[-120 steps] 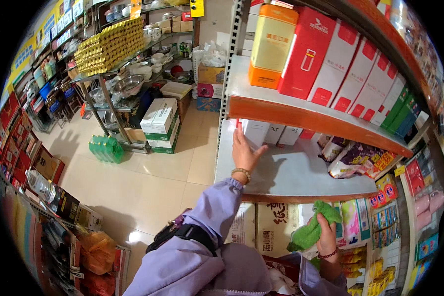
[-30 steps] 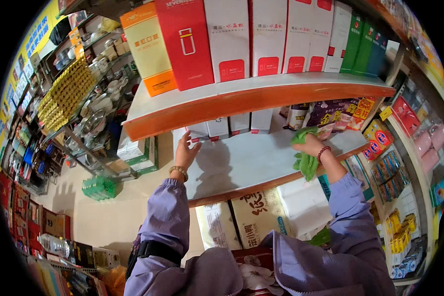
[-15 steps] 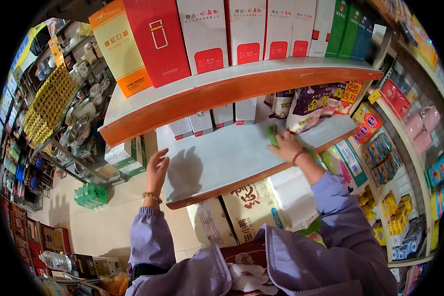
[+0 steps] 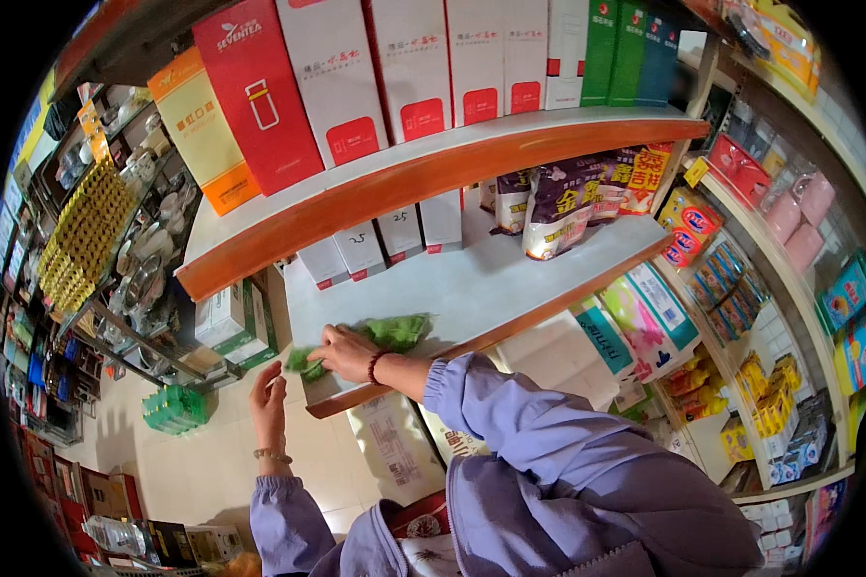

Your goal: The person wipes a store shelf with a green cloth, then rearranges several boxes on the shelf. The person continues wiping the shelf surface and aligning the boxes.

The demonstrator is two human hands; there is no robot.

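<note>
My right hand presses a green cloth onto the left end of the pale grey shelf board. Part of the cloth sticks out past the fingers on the left, and the rest trails to the right. Just off the board's left corner is my left hand, raised with its fingers loosely bent and apart from the thumb, holding nothing. Behind the cloth stand several narrow white boxes. Purple-and-white bags sit at the right back of the same board.
Above, an orange-edged shelf carries tall red, white and green boxes and overhangs the board. White wrapped packs stand below. A side rack holds yellow packets on the right. Green wrapped bottles stand on the floor at left.
My right hand has swept the green cloth from the right part of the board to its left end. My left hand has moved slightly left and down. The view has shifted.
</note>
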